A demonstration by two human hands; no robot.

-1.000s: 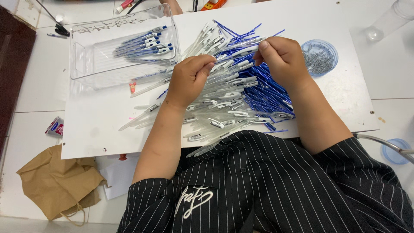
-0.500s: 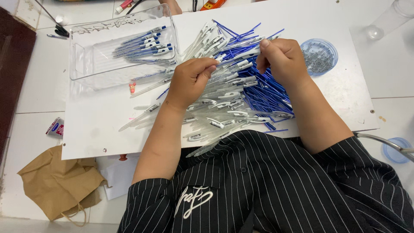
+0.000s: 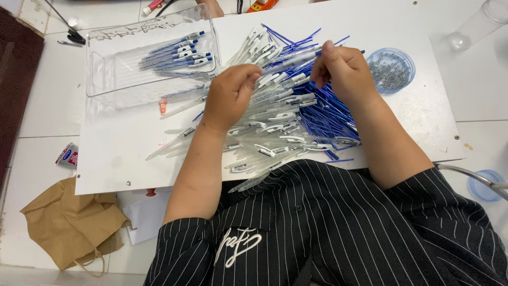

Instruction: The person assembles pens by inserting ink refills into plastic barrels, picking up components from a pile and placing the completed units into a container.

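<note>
A white board lies across the person's lap, above a pale tiled floor. On the board sits a heap of clear pen barrels and thin blue refills. The left hand rests on the heap, fingers curled shut on a clear barrel. The right hand is raised just above the heap, its fingers pinched on 1 pen that points left toward the other hand. At the board's far left stands a clear tray with finished pens in it. A blue cup of small springs sits at the far right. A brown paper bag and a blue lid lie on the floor. A dark cabinet stands at the left.
</note>
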